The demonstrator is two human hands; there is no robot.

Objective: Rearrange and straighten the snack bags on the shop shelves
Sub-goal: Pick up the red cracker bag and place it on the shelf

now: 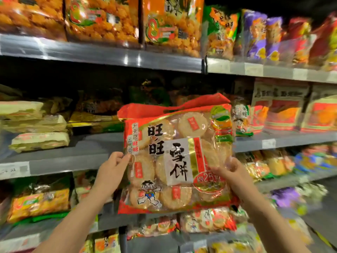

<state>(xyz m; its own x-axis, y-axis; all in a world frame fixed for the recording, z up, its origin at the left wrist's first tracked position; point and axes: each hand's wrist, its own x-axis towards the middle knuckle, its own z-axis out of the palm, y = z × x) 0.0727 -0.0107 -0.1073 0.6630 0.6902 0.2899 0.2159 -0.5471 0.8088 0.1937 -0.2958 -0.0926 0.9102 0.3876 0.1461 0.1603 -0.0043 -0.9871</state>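
A large red and clear bag of round rice crackers [175,161] is held upright in front of the middle shelf [76,156]. My left hand [111,172] pinches its left edge. My right hand [231,172] grips its right side, fingers curled round the plastic. A second red bag [164,106] shows just behind the top of the held one. The part of the shelf behind the bag is hidden.
Orange snack bags [102,17] fill the top shelf, with green, purple and red ones [259,35] to the right. Pale flat packs [36,128] are stacked on the left of the middle shelf; red bags [284,110] stand at its right. Lower shelves hold more bags [40,203].
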